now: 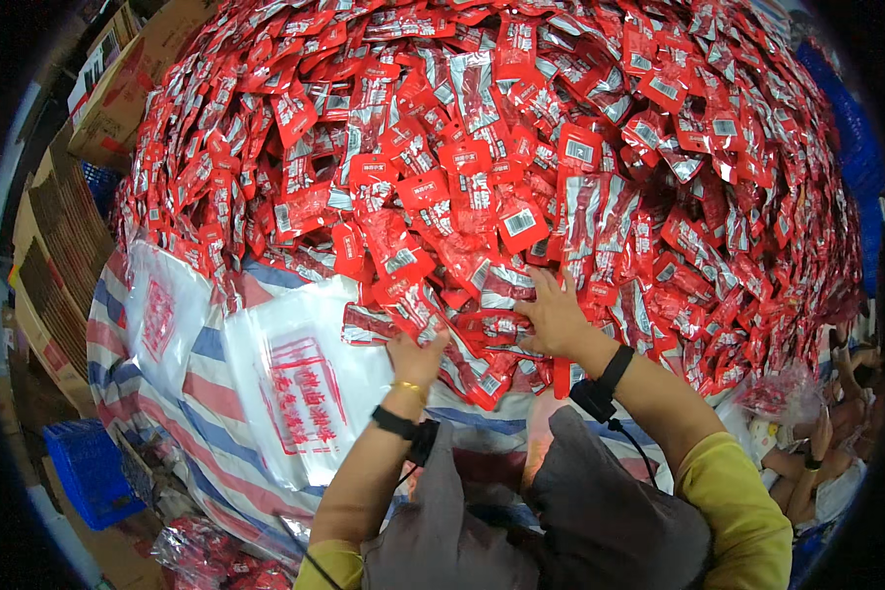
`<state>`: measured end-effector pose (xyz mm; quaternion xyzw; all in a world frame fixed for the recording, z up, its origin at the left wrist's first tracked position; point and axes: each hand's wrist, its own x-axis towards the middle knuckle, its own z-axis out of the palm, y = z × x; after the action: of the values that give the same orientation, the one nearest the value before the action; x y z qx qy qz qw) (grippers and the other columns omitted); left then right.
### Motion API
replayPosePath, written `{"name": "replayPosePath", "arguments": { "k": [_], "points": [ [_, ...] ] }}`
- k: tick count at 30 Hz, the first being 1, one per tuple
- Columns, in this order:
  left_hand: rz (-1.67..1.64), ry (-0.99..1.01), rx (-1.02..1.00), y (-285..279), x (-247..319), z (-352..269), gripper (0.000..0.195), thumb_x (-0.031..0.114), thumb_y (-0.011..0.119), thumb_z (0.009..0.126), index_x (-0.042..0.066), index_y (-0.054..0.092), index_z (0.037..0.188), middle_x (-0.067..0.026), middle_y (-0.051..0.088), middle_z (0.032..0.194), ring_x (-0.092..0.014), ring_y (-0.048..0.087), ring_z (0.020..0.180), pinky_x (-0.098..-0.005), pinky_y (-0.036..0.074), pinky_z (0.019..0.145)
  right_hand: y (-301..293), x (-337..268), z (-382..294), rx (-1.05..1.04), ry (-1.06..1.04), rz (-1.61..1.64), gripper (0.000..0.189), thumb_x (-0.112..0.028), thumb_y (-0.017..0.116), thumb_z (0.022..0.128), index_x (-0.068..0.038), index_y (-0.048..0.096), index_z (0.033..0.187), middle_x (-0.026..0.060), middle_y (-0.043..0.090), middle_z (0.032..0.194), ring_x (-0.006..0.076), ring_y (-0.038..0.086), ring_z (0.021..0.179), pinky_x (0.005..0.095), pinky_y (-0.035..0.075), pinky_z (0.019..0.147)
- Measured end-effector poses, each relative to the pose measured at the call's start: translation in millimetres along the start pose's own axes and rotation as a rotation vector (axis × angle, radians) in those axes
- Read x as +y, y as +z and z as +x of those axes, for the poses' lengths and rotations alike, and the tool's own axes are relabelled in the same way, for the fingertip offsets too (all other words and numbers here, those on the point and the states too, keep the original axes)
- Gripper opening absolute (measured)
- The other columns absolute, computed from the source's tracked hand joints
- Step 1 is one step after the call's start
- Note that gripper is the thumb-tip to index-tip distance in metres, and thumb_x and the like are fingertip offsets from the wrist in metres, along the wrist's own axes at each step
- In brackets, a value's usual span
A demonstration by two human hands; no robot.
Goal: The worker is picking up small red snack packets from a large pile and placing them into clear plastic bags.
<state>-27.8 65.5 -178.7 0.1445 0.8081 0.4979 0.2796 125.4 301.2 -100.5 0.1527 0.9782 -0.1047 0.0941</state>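
A large heap of red snack packets (472, 184), many with clear fronts or silvery backs, lies before me on a striped plastic sheet (214, 413). My left hand (417, 358) is at the heap's near edge, fingers on the lower end of a red packet (411, 306); whether it grips the packet I cannot tell. My right hand (557, 317) lies farther right on the packets, fingers spread. Left of my left hand, a stack of clear plastic bags with red print (302, 391) lies flat, partly under a packet. Both wrists wear black straps with small devices.
Another printed plastic bag (164, 313) lies farther left. Cardboard boxes (66, 258) and a blue crate (92, 472) stand at the left. Filled bags of packets (214, 553) are at the lower left. At the right edge another person's arms (811, 457) show beside a clear bag of packets (778, 394).
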Motion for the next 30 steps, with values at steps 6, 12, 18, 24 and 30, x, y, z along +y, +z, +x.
{"name": "replayPosePath", "arguments": {
  "k": [6, 12, 18, 24, 30],
  "points": [
    [0.251, 0.108, 0.290, 28, 23, -17, 0.056, 0.009, 0.086, 0.076, -0.004, 0.055, 0.121, -0.0173, 0.056, 0.110, -0.030, 0.057, 0.106, -0.0370, 0.054, 0.085, -13, 2, -27, 0.157, -0.083, 0.224, 0.053, -0.040, 0.088, 0.066, -0.017, 0.072, 0.112, 0.0254, 0.043, 0.143, 0.0417, 0.042, 0.134, 0.0599, 0.023, 0.116],
    [-0.703, -0.179, -0.027, -12, 35, -40, 0.045, -0.004, 0.078, 0.083, 0.000, 0.056, 0.122, -0.0075, 0.066, 0.106, -0.015, 0.065, 0.085, -0.0289, 0.055, 0.077, -72, -51, -43, 0.411, 0.090, 0.625, 0.059, -0.034, 0.088, 0.072, -0.009, 0.067, 0.120, 0.0235, 0.051, 0.136, 0.0409, 0.056, 0.120, 0.0490, 0.048, 0.101],
    [-1.069, -0.312, -0.293, -3, 66, -80, 0.034, -0.001, 0.057, 0.097, 0.001, 0.059, 0.131, -0.0102, 0.070, 0.120, -0.021, 0.069, 0.105, -0.0353, 0.057, 0.091, -18, -103, -39, -0.014, 0.214, 0.734, 0.097, -0.055, 0.081, 0.080, -0.006, 0.036, 0.151, 0.0387, 0.015, 0.159, 0.0561, 0.024, 0.147, 0.0536, 0.027, 0.120],
    [-1.156, -0.452, -0.438, -5, 32, -67, 0.038, 0.018, 0.049, 0.105, 0.004, 0.054, 0.139, -0.0111, 0.067, 0.127, -0.023, 0.068, 0.112, -0.0385, 0.054, 0.099, 36, -101, -43, -0.097, 0.193, 1.217, 0.091, -0.058, 0.064, 0.094, -0.010, 0.021, 0.158, 0.0368, 0.012, 0.161, 0.0512, 0.005, 0.153, 0.0556, 0.017, 0.123],
    [-1.258, -0.429, -0.604, -5, 52, -61, 0.063, 0.058, 0.047, 0.105, 0.007, 0.051, 0.143, -0.0099, 0.064, 0.132, -0.023, 0.064, 0.119, -0.0399, 0.052, 0.102, 45, -92, -40, -0.052, 0.199, 1.248, 0.092, -0.056, 0.063, 0.095, -0.015, 0.016, 0.162, 0.0346, 0.014, 0.161, 0.0480, 0.008, 0.154, 0.0540, 0.019, 0.123]
  ]
}}
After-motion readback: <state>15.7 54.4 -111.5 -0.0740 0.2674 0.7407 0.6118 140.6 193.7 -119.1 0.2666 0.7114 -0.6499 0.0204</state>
